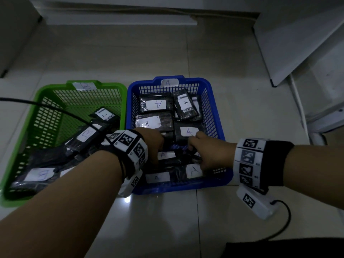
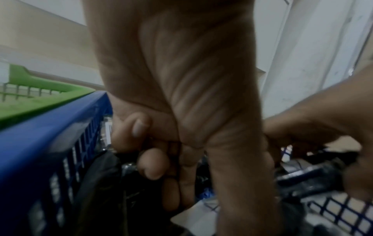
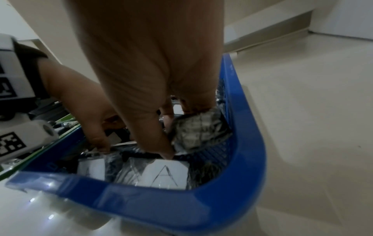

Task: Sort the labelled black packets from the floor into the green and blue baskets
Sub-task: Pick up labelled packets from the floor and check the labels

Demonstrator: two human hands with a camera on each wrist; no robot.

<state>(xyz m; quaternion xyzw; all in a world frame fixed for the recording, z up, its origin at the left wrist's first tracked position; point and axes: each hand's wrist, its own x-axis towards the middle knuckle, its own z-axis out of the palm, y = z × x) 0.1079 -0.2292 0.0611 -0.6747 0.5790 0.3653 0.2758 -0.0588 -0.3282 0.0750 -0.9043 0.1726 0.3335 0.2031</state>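
Two baskets touch side by side on the floor: B-labelled packets left, A-labelled packets right.

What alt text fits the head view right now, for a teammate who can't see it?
Both hands, left hand and right hand, reach into the blue basket, tagged A, among black packets labelled A. Beside it, the green basket, tagged B, holds packets labelled B.

Both forearms reach forward, wrists banded. Left hand fingers curled, palm down. Right hand near it, fingers bent downward, grip unclear.
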